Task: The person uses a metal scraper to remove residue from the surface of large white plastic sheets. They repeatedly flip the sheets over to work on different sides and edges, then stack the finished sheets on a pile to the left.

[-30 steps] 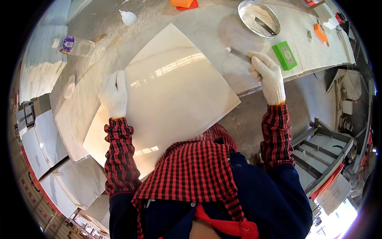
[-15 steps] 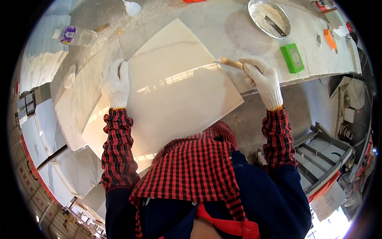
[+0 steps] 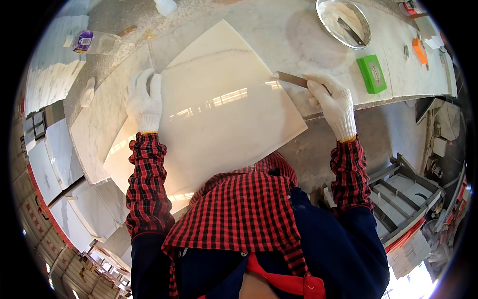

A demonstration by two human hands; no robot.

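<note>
One glossy, cream-coloured slab (image 3: 219,124) with faint grey veining is shown at the frame's centre, its left edge met by the knit-gloved left hand (image 3: 144,97), thumb and fingers apart. Right of centre, one flat metal blade (image 3: 293,79) with a white-coated tip is clamped in the knit-gloved right hand (image 3: 332,97), the tip at the slab's edge. One round metal bowl (image 3: 319,15) and one green printed box (image 3: 372,74) are seen upper right; one clear plastic bottle (image 3: 102,44), purple-labelled, is seen upper left.
</note>
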